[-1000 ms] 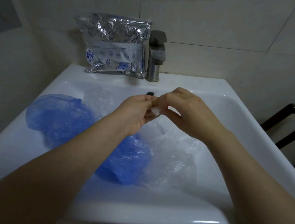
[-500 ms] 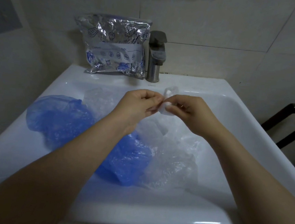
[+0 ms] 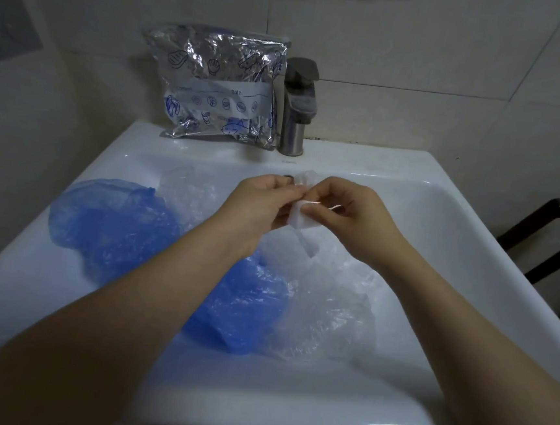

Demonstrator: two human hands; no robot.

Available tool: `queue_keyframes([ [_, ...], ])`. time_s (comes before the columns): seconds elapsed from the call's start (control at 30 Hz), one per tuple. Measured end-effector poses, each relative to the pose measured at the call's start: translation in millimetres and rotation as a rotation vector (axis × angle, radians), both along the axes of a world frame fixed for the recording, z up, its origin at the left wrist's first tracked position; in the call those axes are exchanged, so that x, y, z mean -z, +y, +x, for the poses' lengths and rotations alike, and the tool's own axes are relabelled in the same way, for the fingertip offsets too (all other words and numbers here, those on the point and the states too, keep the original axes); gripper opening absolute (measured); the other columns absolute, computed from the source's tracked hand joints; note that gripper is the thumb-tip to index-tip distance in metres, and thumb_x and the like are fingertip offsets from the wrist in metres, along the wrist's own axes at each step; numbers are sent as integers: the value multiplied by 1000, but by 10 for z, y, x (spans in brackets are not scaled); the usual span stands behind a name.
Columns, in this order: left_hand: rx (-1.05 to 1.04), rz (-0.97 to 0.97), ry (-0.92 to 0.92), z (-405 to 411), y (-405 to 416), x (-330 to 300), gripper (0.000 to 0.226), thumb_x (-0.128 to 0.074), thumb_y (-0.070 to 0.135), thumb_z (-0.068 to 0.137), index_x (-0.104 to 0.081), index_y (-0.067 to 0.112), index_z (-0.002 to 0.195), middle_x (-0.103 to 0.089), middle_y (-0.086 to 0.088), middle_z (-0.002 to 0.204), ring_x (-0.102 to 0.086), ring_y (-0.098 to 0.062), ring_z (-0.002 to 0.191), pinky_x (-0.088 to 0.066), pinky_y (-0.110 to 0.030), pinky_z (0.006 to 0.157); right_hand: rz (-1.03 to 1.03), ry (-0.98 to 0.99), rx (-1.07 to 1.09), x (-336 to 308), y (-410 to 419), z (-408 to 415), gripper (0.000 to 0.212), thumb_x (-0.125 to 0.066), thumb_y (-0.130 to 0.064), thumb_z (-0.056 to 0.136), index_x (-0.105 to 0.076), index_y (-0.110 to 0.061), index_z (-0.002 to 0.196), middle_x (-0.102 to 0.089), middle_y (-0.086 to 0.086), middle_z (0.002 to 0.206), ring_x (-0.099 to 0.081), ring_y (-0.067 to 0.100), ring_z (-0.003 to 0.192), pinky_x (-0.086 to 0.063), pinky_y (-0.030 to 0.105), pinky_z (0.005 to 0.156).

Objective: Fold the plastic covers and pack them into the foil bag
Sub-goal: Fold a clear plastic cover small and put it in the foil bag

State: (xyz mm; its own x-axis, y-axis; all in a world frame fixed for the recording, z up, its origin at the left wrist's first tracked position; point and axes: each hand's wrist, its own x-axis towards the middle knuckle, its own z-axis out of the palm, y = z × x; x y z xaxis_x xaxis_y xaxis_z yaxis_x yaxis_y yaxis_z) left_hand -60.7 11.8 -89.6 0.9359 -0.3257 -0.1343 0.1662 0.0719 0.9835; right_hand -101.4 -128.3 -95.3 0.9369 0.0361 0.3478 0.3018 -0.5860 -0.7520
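Both my forearms reach in from the near edge over the white sink (image 3: 410, 176). Near rim of the basin sits closest to me, bare porcelain with a glare streak on the right.

In the basin, under my arms: a crumpled blue plastic cover (image 3: 240, 303) near centre, touching a crumpled clear plastic cover (image 3: 327, 314) to its right. A second blue cover (image 3: 109, 217) lies spread on the left side of the basin, partly up the left slope. Another clear cover (image 3: 185, 190) sits just behind it, toward the back wall of the basin. None of these four are folded.

Above them, mid-basin, my hands meet. Left hand (image 3: 258, 207): fingers curled, tips pinching the small folded clear cover (image 3: 300, 215). Right hand (image 3: 353, 215): thumb and fingers curled, pinching the same piece from the other side. The piece is a compact whitish wad held in the air between both sets of fingertips, a bit of it sticking up above my fingers. Can't tell how many folds it has.

Behind my hands, a dark overflow hole, mostly hidden by my fingers.

On the back ledge: foil bag (image 3: 220, 86) standing upright against the tiled wall, silver, crinkled, blue food drawings and a white label strip. Can't tell if its top is sealed. Just to its right, touching or nearly so, the metal faucet (image 3: 296, 108).

Far right, beyond the sink, a dark wooden frame (image 3: 547, 235).
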Motion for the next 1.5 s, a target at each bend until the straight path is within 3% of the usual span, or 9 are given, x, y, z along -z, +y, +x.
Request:
queue_keyframes([
  [0.13, 68, -23, -62, -40, -30, -22, 7, -57, 14, 91, -64, 13, 94, -70, -8, 93, -68, -15, 80, -57, -22, 73, 150, 32, 148, -14, 28, 8, 22, -73, -20, 79, -52, -14, 82, -65, 8, 76, -58, 17, 61, -51, 31, 61],
  [0.27, 136, 20, -104, -53, -16, -21, 10, -59, 13, 89, -63, 13, 98, -70, -8, 98, -68, -20, 91, -57, -26, 80, 303, 215, 162, -23, -12, 0, 38, -70, -19, 82, -48, -15, 113, -60, 6, 89, -57, 12, 59, -48, 22, 54],
  [0.43, 223, 80, -95, -56, -26, -7, 12, -59, 7, 88, -62, 17, 93, -67, -3, 87, -64, -14, 81, -55, -24, 77, 395, 380, -176, -28, -112, -25, 29, -57, -3, 88, -58, 1, 116, -64, 21, 114, -62, 36, 101, -51, 42, 88],
  [0.53, 265, 48, -106, -48, -14, -5, 15, -57, 0, 88, -61, 13, 94, -68, 0, 81, -66, -7, 73, -56, -20, 73, 527, 435, -253, -60, -153, -37, 31, -50, 5, 88, -55, 8, 119, -59, 25, 121, -59, 35, 110, -48, 39, 96],
  [0.67, 233, 148, -233, -20, -2, 43, 20, -57, -8, 86, -60, 11, 92, -65, -1, 74, -63, -4, 64, -53, -18, 65, 504, 390, -226, -60, -145, -31, 38, -59, -14, 81, -59, 2, 116, -65, 16, 111, -64, 22, 100, -51, 31, 90],
  [0.8, 159, 354, -401, 13, 0, 91, 18, -59, -2, 86, -63, 14, 93, -62, -1, 79, -60, -16, 73, -54, -27, 67, 435, 157, -29, -68, -88, -19, 24, -67, -9, 83, -62, -9, 107, -63, 2, 84, -60, 3, 71, -45, 12, 66],
  [1.0, 51, 415, -550, 4, -2, 85, 16, -59, 4, 87, -60, 18, 82, -61, 0, 91, -60, -11, 80, -55, -19, 54, 199, 112, 77, -10, -48, 2, 5, -69, -12, 83, -64, -12, 85, -67, 1, 78, -59, 6, 59, -49, 20, 58],
  [1.27, 100, 77, -5, -16, -13, 16, 18, -63, 10, 88, -55, 6, 103, -67, -13, 83, -70, -18, 63, -55, -20, 54, -136, -279, 78, -38, -85, 12, 13, -66, 1, 80, -69, -11, 84, -57, -11, 81, -58, 0, 75, -46, 11, 68],
  [1.5, 154, 34, 69, -19, 51, -37, 8, -59, 8, 88, -61, 15, 84, -72, -6, 74, -68, -13, 62, -52, -16, 52, -255, -342, 21, -17, -104, 28, 16, -64, 6, 77, -69, -6, 86, -58, -1, 86, -56, 6, 71, -49, 13, 71],
])
